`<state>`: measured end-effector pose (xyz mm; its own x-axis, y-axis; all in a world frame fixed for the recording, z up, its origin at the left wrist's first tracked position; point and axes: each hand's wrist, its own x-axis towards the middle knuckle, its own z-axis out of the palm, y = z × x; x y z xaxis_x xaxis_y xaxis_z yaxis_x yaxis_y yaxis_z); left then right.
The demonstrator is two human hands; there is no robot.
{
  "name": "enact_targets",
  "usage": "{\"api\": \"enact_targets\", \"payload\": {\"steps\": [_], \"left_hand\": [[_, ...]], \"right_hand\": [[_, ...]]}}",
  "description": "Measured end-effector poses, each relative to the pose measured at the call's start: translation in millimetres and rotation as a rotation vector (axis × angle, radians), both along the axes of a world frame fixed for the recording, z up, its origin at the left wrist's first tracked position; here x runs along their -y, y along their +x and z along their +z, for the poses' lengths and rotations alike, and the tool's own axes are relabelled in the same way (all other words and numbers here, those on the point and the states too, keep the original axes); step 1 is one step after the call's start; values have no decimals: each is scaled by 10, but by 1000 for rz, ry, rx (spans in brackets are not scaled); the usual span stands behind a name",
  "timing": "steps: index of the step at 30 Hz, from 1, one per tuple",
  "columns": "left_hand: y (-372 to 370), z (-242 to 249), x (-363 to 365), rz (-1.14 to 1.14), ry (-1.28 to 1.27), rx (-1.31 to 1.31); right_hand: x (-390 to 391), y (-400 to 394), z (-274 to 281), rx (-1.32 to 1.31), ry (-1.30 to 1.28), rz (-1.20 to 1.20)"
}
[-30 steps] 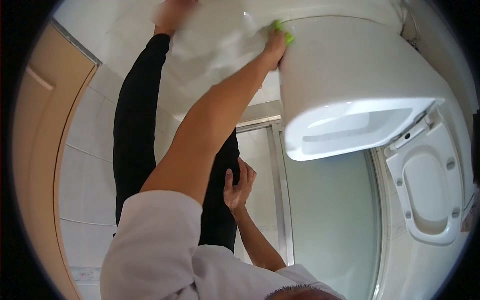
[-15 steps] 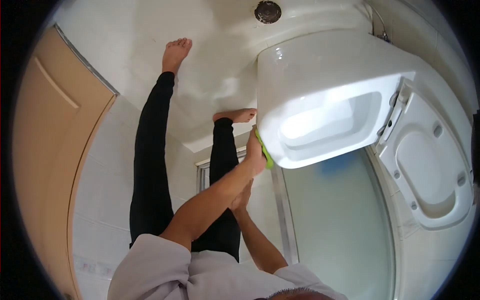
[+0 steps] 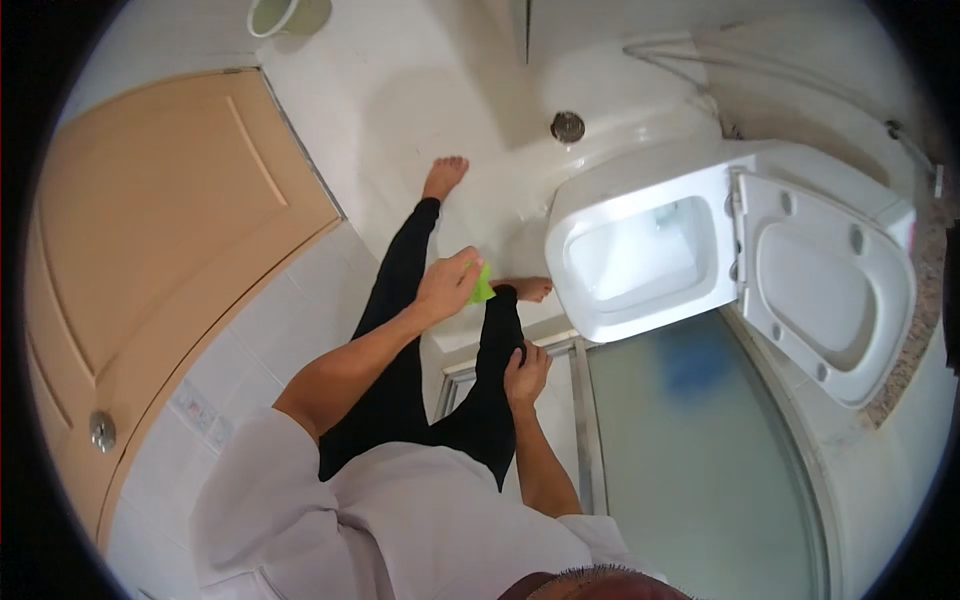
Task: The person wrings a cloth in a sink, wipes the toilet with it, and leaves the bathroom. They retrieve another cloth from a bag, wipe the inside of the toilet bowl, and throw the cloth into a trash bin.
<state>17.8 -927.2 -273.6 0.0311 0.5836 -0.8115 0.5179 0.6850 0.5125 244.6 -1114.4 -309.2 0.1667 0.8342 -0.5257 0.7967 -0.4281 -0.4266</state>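
My left hand is closed on a bright green cloth, held above the floor and apart from the toilet. My right hand rests on my black-trousered leg near the knee, its fingers lying over the fabric. To the right stands a white toilet with its bowl exposed. Its raised seat and lid lean back toward the wall.
A brown door with a round knob is on the left. A floor drain lies beyond the toilet, and a bucket stands at the top left. A frosted glass panel is at lower right.
My left hand has drawn the green cloth away from the toilet's front edge, leftward toward my legs. My right hand stays by my leg. The view has shifted, showing more door and a bucket.
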Motion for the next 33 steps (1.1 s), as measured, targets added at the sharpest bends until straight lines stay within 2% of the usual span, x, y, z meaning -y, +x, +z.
{"api": "enact_targets", "payload": {"steps": [1,2,4,5,7,8,9,11,15,16,18,19,20,22,24,25,27,28,30,31,32,33], "left_hand": [[-158,175,-54,-183,8,-118],[-308,356,-82,-171,30,-125],[-595,666,-94,-429,326,-201],[-725,778,-93,-421,337,-201],[-949,873,-112,-283,797,-285],[-1034,853,-141,-118,798,-235],[-1130,965,-228,-114,796,-219],[-1305,1198,-439,63,612,-148],[-1677,1544,-803,88,754,-13],[-1753,1663,-891,76,760,-4],[-1882,1906,-1126,-4,859,68],[-1957,2053,-1236,-35,890,83],[-2010,2215,-1310,-76,841,140],[-2091,2626,-1537,-164,817,214],[-2217,3223,-1782,-135,581,298],[-2300,3314,-1867,-160,599,301],[-2470,3474,-2010,-2,643,322],[-2580,3552,-2099,-16,654,323],[-2834,3666,-2288,-152,886,-5],[-2928,3682,-2357,-165,889,-3],[-3006,3681,-2424,-182,914,-68],[-3085,3701,-2528,-196,945,-138]], "right_hand": [[-79,27,61,-7,6,16],[-150,44,141,2,9,30],[-351,71,326,-9,18,62],[-454,79,419,-13,5,85],[-711,61,572,-11,79,118],[-856,40,659,-66,52,122],[-967,-11,779,-117,18,123],[-1236,-151,1007,-127,-11,111],[-1853,-671,1355,-235,-89,90],[-2042,-915,1509,-231,-82,77],[-2440,-1441,1875,-446,-221,-9],[-2628,-1729,2153,-448,-182,-34],[-2832,-2021,2454,-559,-167,-36],[-3109,-2310,2701,-669,-103,-67],[-3357,-2504,2783,-767,18,129],[-3483,-2559,2834,-768,46,117],[-3686,-2563,2958,-843,-15,109],[-3760,-2549,3070,-942,-6,53],[-3959,-2399,3269,-953,14,63],[-4053,-2402,3438,-963,19,76],[-4120,-2423,3603,-1079,69,-78],[-4212,-2438,3831,-1088,80,-82]]}}
